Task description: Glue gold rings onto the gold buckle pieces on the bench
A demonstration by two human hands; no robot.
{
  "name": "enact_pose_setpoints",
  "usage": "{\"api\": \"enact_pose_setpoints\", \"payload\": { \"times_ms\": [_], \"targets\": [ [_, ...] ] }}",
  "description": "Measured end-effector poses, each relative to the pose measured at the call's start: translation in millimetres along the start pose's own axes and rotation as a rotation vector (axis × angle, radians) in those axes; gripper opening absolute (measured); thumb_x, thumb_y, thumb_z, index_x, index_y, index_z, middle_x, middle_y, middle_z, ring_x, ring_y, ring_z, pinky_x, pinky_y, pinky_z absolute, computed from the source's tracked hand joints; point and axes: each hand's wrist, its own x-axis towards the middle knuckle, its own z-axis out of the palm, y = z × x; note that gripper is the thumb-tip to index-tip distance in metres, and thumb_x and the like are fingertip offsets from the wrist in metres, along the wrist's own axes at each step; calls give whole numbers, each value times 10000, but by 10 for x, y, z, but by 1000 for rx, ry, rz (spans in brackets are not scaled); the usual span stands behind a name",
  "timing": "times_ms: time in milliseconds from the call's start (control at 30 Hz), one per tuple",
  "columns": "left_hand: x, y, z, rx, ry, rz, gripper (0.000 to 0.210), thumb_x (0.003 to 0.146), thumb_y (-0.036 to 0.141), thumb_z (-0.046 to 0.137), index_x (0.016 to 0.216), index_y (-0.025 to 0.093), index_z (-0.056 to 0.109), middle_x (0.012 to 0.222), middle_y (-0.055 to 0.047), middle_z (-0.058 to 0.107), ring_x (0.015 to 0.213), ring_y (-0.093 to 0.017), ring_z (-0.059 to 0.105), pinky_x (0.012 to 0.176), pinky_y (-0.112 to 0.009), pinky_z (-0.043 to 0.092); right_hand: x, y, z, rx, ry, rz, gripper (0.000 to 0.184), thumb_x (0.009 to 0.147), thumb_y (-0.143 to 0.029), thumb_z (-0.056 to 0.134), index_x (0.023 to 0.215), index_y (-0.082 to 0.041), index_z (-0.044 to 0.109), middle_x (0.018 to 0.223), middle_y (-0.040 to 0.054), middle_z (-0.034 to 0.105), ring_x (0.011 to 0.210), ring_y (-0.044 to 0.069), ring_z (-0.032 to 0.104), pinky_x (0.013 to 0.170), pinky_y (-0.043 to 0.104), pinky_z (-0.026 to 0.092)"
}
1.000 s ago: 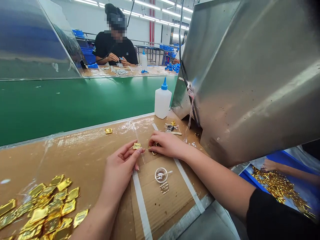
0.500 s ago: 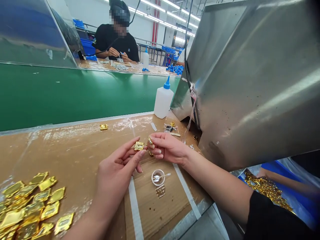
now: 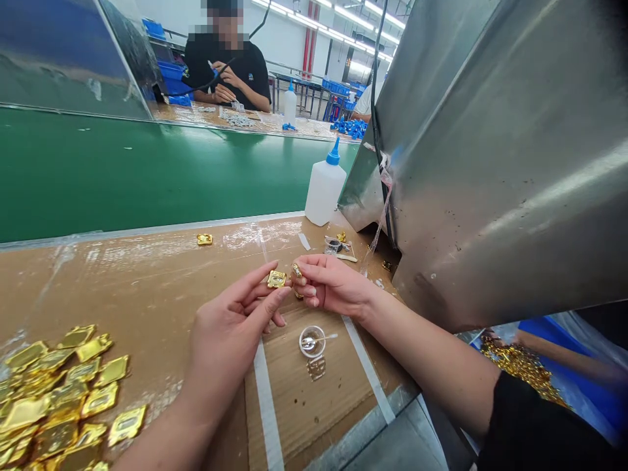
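Two hands are at work over the bench [image 3: 161, 288], each with a gold part in its grip. The left hand [image 3: 233, 320] has thumb and fingers closed on a gold plate [image 3: 277, 279], its recessed face turned up. The right hand [image 3: 331, 281] pinches a small gold piece [image 3: 296, 270] at the fingertips, standing on edge just beside the plate; a gap shows between the two parts. Another gold bit [image 3: 298, 294] shows below the right fingers — whether held or lying loose, I cannot tell.

Change noted: a second ago the right hand was low among small parts on the bench; it is now turned up with one piece presented. In my judgement picking up is done and the work has passed to bringing the two parts together, with no joining visible.

Below the hands stands a small cup [image 3: 301, 337], a cotton swab [image 3: 328, 337] resting in it, untouched. At left lies a heap of gold plates [image 3: 69, 399]; a single gold plate [image 3: 205, 239] sits apart near the far edge. Upright beyond the hands — also untouched — is a white bottle [image 3: 325, 191] with a blue nozzle.
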Motion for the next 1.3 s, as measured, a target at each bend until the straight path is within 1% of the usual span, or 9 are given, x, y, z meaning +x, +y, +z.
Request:
{"api": "enact_pose_setpoints", "payload": {
  "times_ms": [333, 433, 533, 633, 733, 833, 933, 1067, 1300],
  "targets": [
    [3, 20, 11, 8, 19, -17, 479, 850, 426, 833, 1292, 273, 727, 832, -13, 768, 589, -105, 656, 559, -187, 549, 22, 25, 9, -37, 42, -25, 346, 839, -422, 844, 818, -152, 629, 718, -38, 551, 578, 46, 444, 469, 119, 435],
    [2, 31, 12, 21, 38, -33, 494, 844, 430, 837, 1297, 268, 724, 866, -21, 780, 611, -116, 678, 582, -201, 570, 28, 58, 17, -148, 153, -150, 335, 838, -449, 833, 903, -174, 653, 720, -32, 595, 591, 68, 506, 482, 152, 469],
    [17, 22, 7, 55, 59, -50, 501, 840, 452, 836, 1297, 281, 725, 911, -27, 795, 649, -135, 713, 586, -205, 577, 12, 84, 55, -401, 305, -339, 317, 851, -461, 808, 928, -184, 675, 757, -17, 642, 592, 84, 557, 512, 201, 507],
    [29, -6, -5, 84, 68, -56, 501, 837, 460, 836, 1294, 287, 726, 940, -36, 805, 698, -160, 744, 607, -218, 592, -21, 90, 90, -685, 352, -506, 236, 907, -422, 755, 933, -195, 696, 877, 14, 677, 687, 102, 606, 566, 223, 518],
    [27, -34, -15, 90, 50, -67, 504, 835, 464, 836, 1292, 280, 728, 972, -47, 811, 744, -186, 763, 674, -261, 631, -43, 80, 92, -988, 325, -626, 152, 958, -358, 705, 939, -208, 713, 946, 36, 690, 831, 134, 634, 666, 251, 537],
    [24, -45, -14, 69, 34, -66, 494, 835, 445, 835, 1283, 263, 734, 995, -55, 814, 770, -199, 771, 771, -314, 652, -46, 65, 67, -1177, 282, -696, 124, 990, -325, 669, 955, -213, 710, 964, 45, 696, 859, 146, 636, 701, 274, 538],
    [28, -39, -3, 65, 36, -61, 471, 830, 408, 836, 1263, 248, 746, 959, -52, 817, 782, -212, 775, 831, -354, 657, -43, 58, 39, -1257, 248, -743, 126, 1011, -313, 645, 978, -208, 706, 966, 49, 692, 836, 143, 632, 711, 285, 536],
    [37, -28, 14, 110, 34, -50, 419, 836, 376, 825, 1231, 253, 763, 975, -47, 821, 870, -239, 783, 905, -397, 649, -40, 59, 25, -1340, 208, -770, 138, 1029, -309, 620, 1003, -203, 705, 965, 51, 693, 817, 143, 628, 736, 298, 534],
    [39, -24, 43, 99, 69, -26, 399, 832, 307, 802, 1218, 213, 767, 1025, -69, 819, 940, -255, 785, 939, -414, 647, -14, 67, 7, -1495, 169, -852, 149, 1041, -279, 588, 990, -209, 710, 987, 80, 707, 927, 188, 653, 821, 345, 536]
  ]
}}
